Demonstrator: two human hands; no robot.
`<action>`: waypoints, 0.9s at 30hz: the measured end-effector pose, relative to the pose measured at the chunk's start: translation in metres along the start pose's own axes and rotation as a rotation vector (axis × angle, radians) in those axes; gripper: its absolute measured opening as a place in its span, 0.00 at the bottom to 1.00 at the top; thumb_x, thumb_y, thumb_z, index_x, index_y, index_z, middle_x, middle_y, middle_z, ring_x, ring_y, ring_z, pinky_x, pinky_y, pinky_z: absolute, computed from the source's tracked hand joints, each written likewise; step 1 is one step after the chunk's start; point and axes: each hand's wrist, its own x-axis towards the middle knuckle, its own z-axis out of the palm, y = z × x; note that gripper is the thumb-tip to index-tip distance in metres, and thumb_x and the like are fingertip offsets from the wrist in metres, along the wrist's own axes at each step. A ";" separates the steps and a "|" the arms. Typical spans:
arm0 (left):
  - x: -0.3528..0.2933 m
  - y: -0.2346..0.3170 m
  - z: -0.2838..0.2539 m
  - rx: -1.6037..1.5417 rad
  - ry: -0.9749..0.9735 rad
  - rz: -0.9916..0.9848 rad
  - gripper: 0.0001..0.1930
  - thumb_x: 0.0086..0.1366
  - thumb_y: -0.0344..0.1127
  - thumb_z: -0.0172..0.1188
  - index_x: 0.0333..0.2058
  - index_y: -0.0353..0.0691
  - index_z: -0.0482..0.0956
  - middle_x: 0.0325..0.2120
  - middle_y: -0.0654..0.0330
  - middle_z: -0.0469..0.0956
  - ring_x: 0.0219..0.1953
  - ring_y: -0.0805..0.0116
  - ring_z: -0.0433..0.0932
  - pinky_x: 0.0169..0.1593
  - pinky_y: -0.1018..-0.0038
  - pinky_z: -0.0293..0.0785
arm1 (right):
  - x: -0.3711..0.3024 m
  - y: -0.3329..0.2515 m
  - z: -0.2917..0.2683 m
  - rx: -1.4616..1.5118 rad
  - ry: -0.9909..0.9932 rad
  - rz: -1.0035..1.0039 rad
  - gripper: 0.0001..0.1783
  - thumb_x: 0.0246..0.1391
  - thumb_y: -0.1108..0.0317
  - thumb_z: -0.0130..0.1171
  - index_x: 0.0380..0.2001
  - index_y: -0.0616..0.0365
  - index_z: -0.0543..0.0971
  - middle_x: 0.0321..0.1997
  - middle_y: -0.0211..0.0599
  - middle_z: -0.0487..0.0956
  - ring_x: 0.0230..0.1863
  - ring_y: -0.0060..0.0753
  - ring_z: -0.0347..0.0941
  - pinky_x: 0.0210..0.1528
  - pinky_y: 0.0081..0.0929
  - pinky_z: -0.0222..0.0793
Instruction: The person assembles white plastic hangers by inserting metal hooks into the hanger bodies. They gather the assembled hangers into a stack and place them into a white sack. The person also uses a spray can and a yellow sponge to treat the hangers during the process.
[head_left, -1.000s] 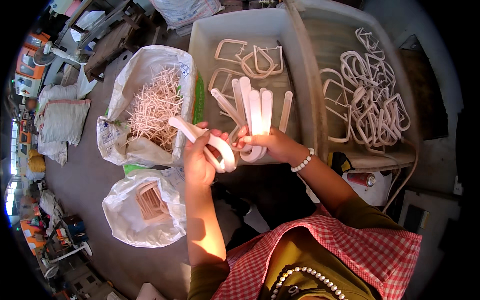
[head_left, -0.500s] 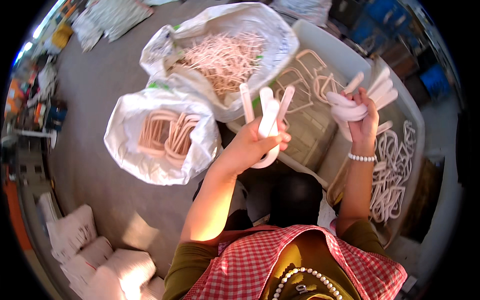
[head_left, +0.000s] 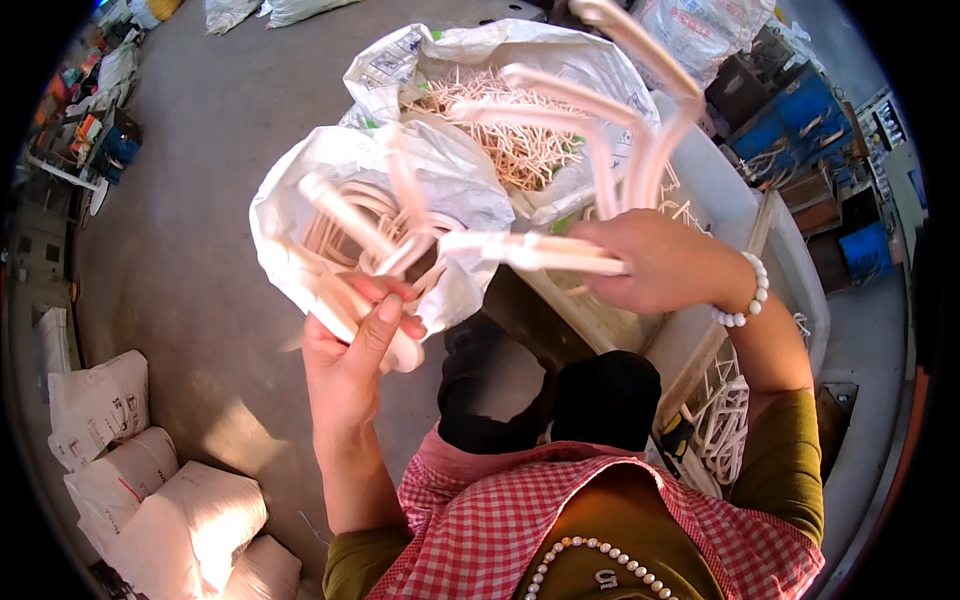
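My left hand (head_left: 345, 350) is closed around several pale pink U-shaped handles (head_left: 404, 352), low at the near side of the nearer white sack (head_left: 285, 190). Inside that sack lie more curved handles (head_left: 345, 225), bunched together. To the right, my right hand (head_left: 660, 260) grips several pale pink bent handles (head_left: 540, 252). Some of them stick out to the left, and others rise upward with angled ends, smeared by motion. The right fingers are mostly hidden behind the back of the hand.
Behind the nearer sack stands another white sack (head_left: 385, 65) full of thin pale sticks (head_left: 520, 140). On the right is a large whitish tub (head_left: 712, 170) with pale looped pieces (head_left: 722, 430). Stuffed sacks (head_left: 170, 515) lie at lower left. Blue bins (head_left: 795, 120) stand at far right.
My left hand has moved left and down, to the nearer sack, still holding handles. My right hand has swung left from over the tub with its bunch. The whole view has shifted.
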 end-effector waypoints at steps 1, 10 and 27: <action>-0.002 -0.004 -0.012 0.022 0.028 0.020 0.09 0.61 0.32 0.60 0.35 0.35 0.71 0.30 0.55 0.76 0.25 0.72 0.77 0.29 0.78 0.72 | 0.009 -0.008 -0.002 -0.003 -0.052 -0.061 0.15 0.46 0.64 0.56 0.36 0.60 0.74 0.27 0.49 0.76 0.29 0.51 0.74 0.34 0.40 0.68; -0.010 -0.028 -0.073 -0.142 0.315 -0.094 0.22 0.63 0.36 0.58 0.54 0.35 0.66 0.34 0.59 0.73 0.23 0.75 0.72 0.29 0.78 0.71 | 0.062 -0.035 0.029 1.636 -0.145 -0.653 0.14 0.50 0.69 0.56 0.40 0.59 0.70 0.14 0.27 0.69 0.18 0.23 0.72 0.39 0.38 0.73; -0.028 -0.034 -0.094 -0.449 -0.236 -0.111 0.45 0.55 0.69 0.53 0.56 0.31 0.64 0.39 0.52 0.77 0.27 0.73 0.76 0.28 0.80 0.73 | 0.068 -0.028 0.110 1.927 -0.275 -0.479 0.26 0.53 0.66 0.54 0.54 0.65 0.64 0.31 0.34 0.71 0.32 0.32 0.75 0.46 0.38 0.75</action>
